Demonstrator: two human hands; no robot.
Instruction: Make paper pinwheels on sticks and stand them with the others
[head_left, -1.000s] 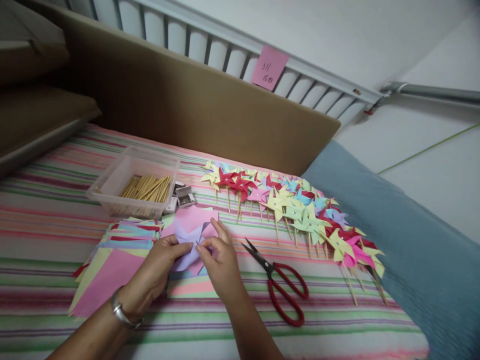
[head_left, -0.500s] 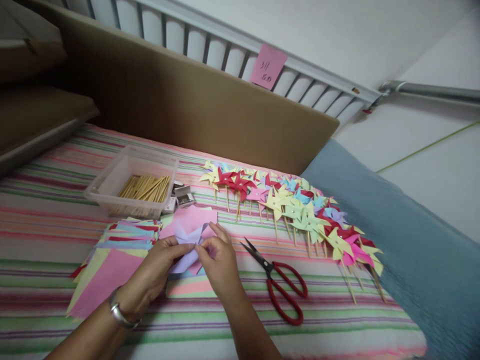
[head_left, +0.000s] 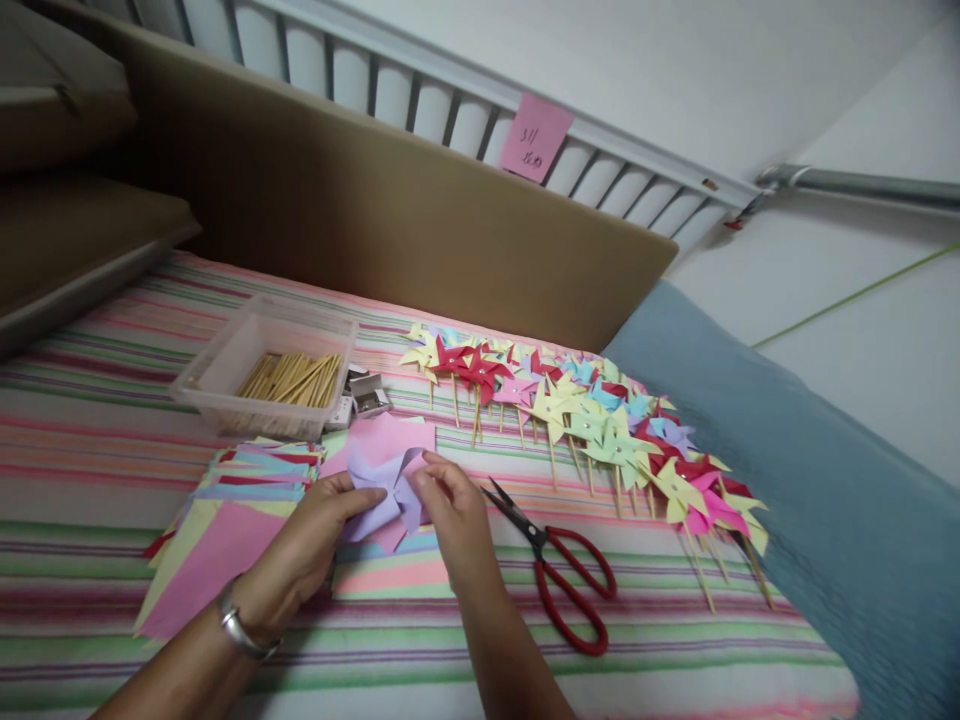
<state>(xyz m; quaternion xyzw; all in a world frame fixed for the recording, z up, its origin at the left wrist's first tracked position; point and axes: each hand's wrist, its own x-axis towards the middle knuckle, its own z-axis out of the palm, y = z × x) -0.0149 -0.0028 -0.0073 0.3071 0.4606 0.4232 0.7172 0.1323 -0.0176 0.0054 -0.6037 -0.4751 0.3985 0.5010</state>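
Observation:
A lavender paper pinwheel (head_left: 386,488) without a stick is held between my two hands, its corners folded in toward the middle. My left hand (head_left: 326,525) grips it from the left, with the thumb pressed near the centre. On the right, my right hand (head_left: 452,510) pinches a blade at the pinwheel's right edge. Beneath it lie loose coloured paper squares (head_left: 390,578), and a pink sheet (head_left: 416,435) shows just behind. Left of my hands is a stack of coloured paper (head_left: 217,560).
Red-handled scissors (head_left: 540,540) lie with blades parted right of my hands. Several finished pinwheels (head_left: 555,405) on sticks lie in rows. A clear plastic box (head_left: 217,405) holds wooden sticks, beside a small open box (head_left: 369,393). A brown board (head_left: 375,210) stands behind.
My right hand has moved from the pinwheel's centre out to its right edge, and the folded middle now shows. My left hand keeps its hold.

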